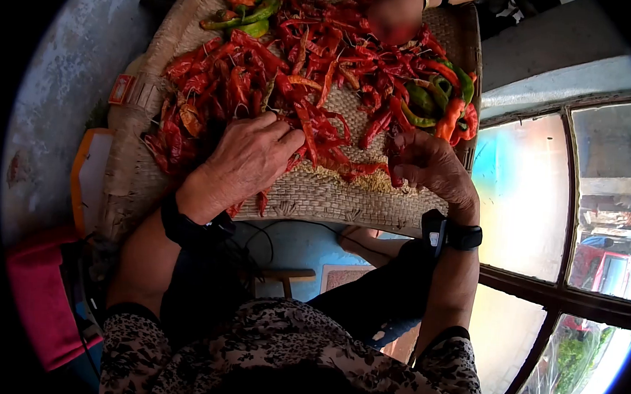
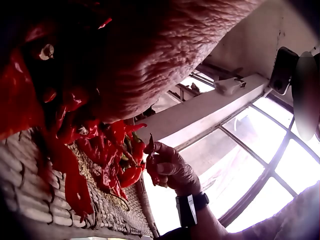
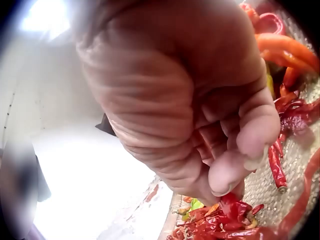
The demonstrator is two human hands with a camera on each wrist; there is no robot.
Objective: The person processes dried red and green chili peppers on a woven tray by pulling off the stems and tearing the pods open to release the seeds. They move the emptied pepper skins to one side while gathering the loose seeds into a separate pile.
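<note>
Red dried chili peppers lie heaped across a woven tray. My left hand bends its fingers down into the near edge of the heap, back of the hand upward. Red peppers show beside and below it; its fingertips are hidden, so I cannot tell whether it grips one. Over the tray's near right part, my right hand pinches a red chili pepper between thumb and fingers. In the right wrist view, the thumb and a fingertip meet above the red pepper.
Green and orange peppers sit at the tray's right, with another green group at the far left. Another person's hand reaches over the far side. A framed window stands at the right, a pink cloth at the lower left.
</note>
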